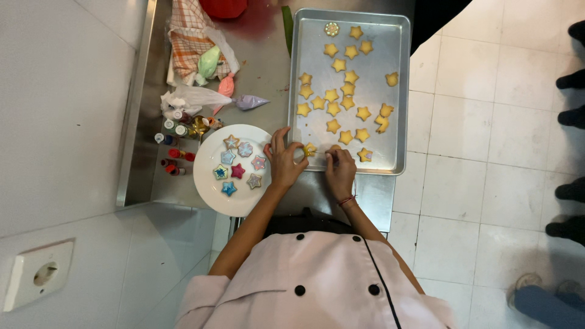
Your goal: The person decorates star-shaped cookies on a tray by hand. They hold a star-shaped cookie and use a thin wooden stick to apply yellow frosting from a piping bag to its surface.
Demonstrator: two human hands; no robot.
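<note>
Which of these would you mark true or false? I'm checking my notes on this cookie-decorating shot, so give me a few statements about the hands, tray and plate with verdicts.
1. The left hand holds a plain star cookie at the near edge of the metal tray. True.
2. The white plate holds only undecorated cookies. False: its star cookies are iced in blue, pink and red.
3. The right hand rests at the tray's near edge. True.
4. The piping bags lie on the tray. False: they lie on the counter left of the tray.
5. The plate sits to the right of the tray. False: it sits to its left.
</note>
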